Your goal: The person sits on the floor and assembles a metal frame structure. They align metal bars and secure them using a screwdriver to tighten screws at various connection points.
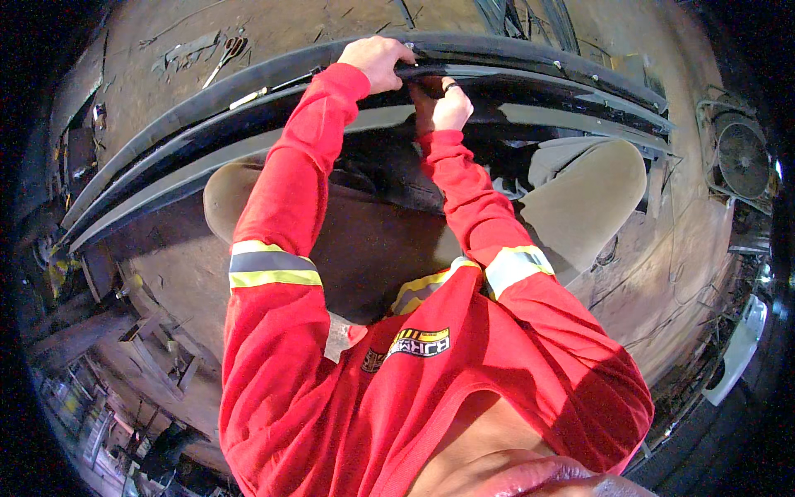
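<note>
A long dark panel (530,112) with grey lengthwise edges lies across in front of my knees, its outline bowed by the lens. At its far edge my left hand (374,62) grips a black strip (426,73), fingers curled over it from the left. My right hand (445,106) is closed on the same strip just to the right and nearer to me, thumb on top. The fingertips of both hands are partly hidden in the dark groove. A slim tool with a pale handle (250,98) rests on the panel, left of my left hand.
Scissors (230,51) lie on the brown floor (273,29) beyond the panel. A round fan (742,157) stands at the far right, with a white curved piece (739,352) below it. Metal scraps (157,352) sit at lower left. Dark bars (559,25) lie at the top.
</note>
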A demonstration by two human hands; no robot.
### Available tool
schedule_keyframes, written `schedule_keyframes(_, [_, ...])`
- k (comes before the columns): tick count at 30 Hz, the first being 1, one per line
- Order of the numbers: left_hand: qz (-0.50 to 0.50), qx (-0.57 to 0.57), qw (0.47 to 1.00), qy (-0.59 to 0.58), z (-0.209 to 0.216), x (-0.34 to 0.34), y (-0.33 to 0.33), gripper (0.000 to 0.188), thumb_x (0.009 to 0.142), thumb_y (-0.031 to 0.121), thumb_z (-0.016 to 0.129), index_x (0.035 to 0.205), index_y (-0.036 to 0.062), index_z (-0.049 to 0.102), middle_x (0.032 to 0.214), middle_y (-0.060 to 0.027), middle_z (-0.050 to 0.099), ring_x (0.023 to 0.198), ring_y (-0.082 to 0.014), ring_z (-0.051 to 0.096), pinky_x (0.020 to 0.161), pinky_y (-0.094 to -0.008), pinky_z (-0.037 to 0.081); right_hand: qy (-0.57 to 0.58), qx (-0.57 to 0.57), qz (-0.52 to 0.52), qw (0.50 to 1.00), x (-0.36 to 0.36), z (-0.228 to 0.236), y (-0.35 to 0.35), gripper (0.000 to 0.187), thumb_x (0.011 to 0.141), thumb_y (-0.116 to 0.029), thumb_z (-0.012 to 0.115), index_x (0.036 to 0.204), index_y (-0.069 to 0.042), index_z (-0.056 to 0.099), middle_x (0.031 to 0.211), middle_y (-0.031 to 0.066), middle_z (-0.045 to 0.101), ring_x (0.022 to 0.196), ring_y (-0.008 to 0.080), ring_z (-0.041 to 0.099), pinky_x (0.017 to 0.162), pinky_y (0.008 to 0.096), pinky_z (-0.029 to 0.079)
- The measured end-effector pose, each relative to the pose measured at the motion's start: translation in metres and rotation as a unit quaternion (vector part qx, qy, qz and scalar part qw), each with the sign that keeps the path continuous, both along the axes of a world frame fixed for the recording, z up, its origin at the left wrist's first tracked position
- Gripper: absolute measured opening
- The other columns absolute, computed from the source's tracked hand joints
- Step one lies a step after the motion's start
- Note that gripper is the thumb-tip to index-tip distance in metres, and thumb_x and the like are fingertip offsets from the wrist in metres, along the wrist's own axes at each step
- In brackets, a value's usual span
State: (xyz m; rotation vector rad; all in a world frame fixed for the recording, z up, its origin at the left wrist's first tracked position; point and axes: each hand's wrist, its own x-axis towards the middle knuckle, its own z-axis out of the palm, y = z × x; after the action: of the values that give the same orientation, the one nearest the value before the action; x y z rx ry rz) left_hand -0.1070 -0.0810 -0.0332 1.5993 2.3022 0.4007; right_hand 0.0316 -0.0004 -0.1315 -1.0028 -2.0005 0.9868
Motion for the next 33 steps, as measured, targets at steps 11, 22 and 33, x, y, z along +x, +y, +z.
schedule_keyframes(11, [-0.002, 0.011, 1.0, 0.007, -0.004, 0.0, -0.003, 0.041, 0.063, 0.02, 0.066, 0.103, 0.014, 0.067, 0.092, -0.0152, 0.066, 0.088, -0.0333, 0.062, 0.079, -0.0412, 0.05, -0.061, 0.056, 0.047, 0.995, 0.007, 0.027, -0.01, 0.023, 0.073, -0.023, 0.073, 0.081, -0.002, 0.069, 0.076, 0.0163, 0.066, 0.069, 0.0308, 0.066, 0.066, 0.0366, 0.05])
schedule_keyframes(22, [0.001, 0.014, 1.0, 0.015, -0.006, 0.0, -0.003, 0.042, 0.062, 0.02, 0.067, 0.104, 0.014, 0.067, 0.094, -0.0147, 0.066, 0.089, -0.0331, 0.062, 0.08, -0.0409, 0.05, -0.152, 0.145, 0.125, 0.97, 0.005, 0.023, -0.004, 0.025, 0.085, -0.027, 0.056, 0.083, -0.004, 0.065, 0.091, 0.0156, 0.063, 0.083, 0.0359, 0.06, 0.072, 0.0424, 0.048])
schedule_keyframes(33, [0.003, -0.004, 1.0, 0.017, -0.003, 0.001, -0.004, 0.041, 0.064, 0.021, 0.067, 0.105, 0.0151, 0.066, 0.093, -0.0156, 0.066, 0.09, -0.0333, 0.062, 0.081, -0.0415, 0.049, -0.065, 0.101, 0.085, 0.989, 0.006, 0.02, -0.005, 0.026, 0.08, -0.028, 0.064, 0.077, -0.003, 0.063, 0.077, 0.0137, 0.065, 0.075, 0.0342, 0.063, 0.068, 0.0436, 0.048])
